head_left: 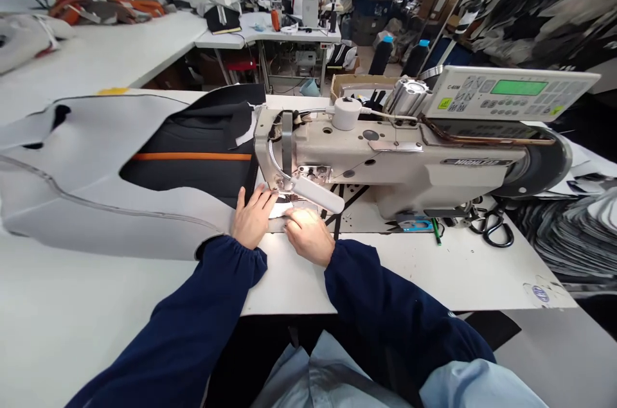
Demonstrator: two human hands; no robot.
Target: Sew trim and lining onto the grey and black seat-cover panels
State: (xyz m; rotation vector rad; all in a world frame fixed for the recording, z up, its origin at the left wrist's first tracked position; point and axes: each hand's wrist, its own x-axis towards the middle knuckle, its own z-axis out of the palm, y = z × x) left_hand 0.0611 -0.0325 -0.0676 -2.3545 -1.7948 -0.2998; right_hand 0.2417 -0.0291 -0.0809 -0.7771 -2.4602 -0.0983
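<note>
A sewing machine (347,151) stands in front of me, its lit needle area just beyond my fingertips. Under its head runs the edge of a large sewn cover (87,202), which looks like a seat cover, with grey backing, a black panel and an orange stripe (193,156). My left hand (253,215) lies flat on this cover left of the needle, fingers stretched out. Close to the presser foot, my right hand (308,234) has its fingers curled together on a small white fabric edge (281,209). Its fingertips are partly hidden.
Right of the needle lie black strips (341,202), a blue thread snipper (417,223), a green pen (436,231) and black scissors (496,228). A control panel (515,93) tops the machine. Stacked cut pieces (569,234) stand at the right. Another white table (120,42) extends behind, left.
</note>
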